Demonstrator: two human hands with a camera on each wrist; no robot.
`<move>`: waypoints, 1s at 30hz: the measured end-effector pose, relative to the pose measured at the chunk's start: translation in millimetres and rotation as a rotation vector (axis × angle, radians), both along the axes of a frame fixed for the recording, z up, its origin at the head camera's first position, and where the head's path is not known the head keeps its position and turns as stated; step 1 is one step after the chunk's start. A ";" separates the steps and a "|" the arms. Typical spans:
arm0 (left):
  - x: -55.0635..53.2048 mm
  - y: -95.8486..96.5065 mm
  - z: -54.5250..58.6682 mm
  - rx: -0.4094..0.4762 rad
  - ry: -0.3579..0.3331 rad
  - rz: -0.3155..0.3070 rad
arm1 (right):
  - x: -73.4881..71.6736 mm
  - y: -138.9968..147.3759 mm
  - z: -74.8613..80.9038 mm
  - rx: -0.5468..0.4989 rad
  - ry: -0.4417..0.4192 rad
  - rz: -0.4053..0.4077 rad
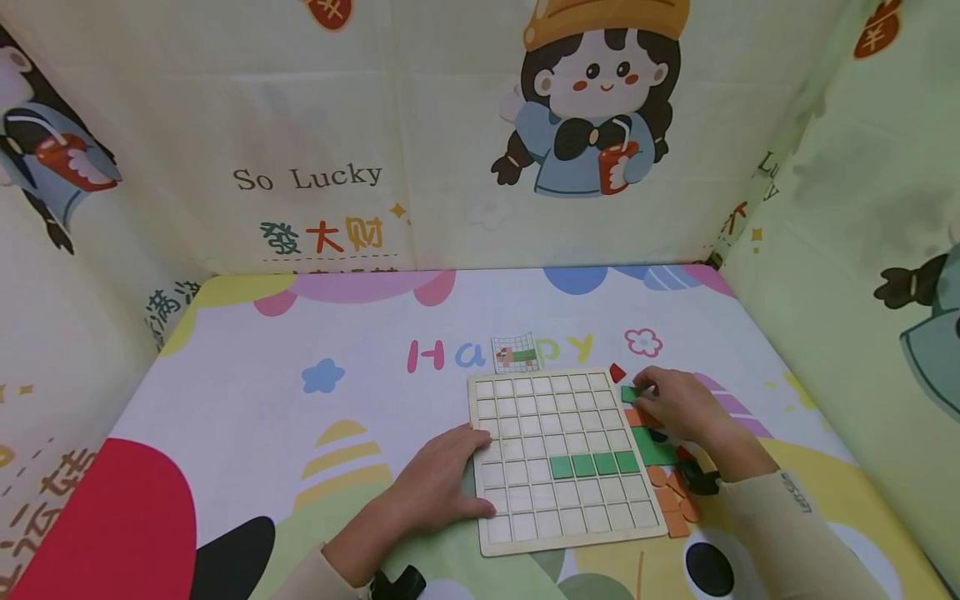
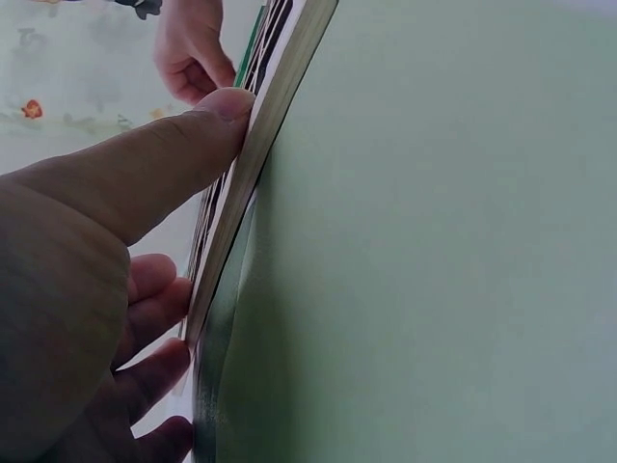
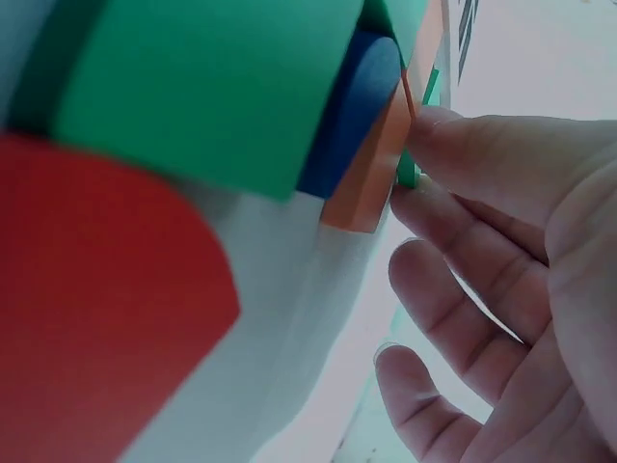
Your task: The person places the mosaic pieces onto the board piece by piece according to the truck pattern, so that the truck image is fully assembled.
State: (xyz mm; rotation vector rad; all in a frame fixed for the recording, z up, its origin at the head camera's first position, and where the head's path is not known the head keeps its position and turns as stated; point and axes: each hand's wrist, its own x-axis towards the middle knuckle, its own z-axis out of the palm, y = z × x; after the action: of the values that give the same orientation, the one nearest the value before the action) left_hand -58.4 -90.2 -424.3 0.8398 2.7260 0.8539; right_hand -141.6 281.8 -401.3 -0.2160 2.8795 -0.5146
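Head: left hand (image 1: 435, 477), fingers extended, touches the grid board (image 1: 530, 423); right hand (image 1: 678, 407) pinches a green tile (image 1: 628, 394) just beyond its right edge. Left wrist: thumb braces board; light pressure advised. Right wrist: lift should clear the orange block (image 3: 364, 174).

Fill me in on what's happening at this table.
A person is working with a gridded board and coloured pieces. Their left hand rests against the board's left edge, while their right hand pinches a green piece just off the right edge. Four green tiles sit side by side in one row of the grid. More loose pieces lie along the right side, and a small picture card lies beyond the far edge.
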 end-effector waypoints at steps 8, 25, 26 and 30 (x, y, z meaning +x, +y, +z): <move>0.5 0.3 -0.3 -0.001 -0.002 0.000 | 2.9 0.8 3.2 0.022 0.013 -0.020; 0.8 0.6 1.7 -0.003 0.001 0.006 | 29.6 -2.5 10.5 -0.084 0.061 0.066; 0.8 0.5 1.7 -0.002 0.000 0.006 | 31.2 -3.4 10.5 -0.084 0.071 0.074; 0.8 0.3 1.9 0.000 -0.003 0.002 | 37.3 -6.9 11.5 -0.086 0.085 0.094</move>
State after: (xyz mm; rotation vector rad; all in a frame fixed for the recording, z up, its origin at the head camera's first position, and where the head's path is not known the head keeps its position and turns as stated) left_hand -57.5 -89.9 -422.5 0.8347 2.7249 0.8548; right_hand -104.2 274.8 -389.8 -0.3938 2.9146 -0.6269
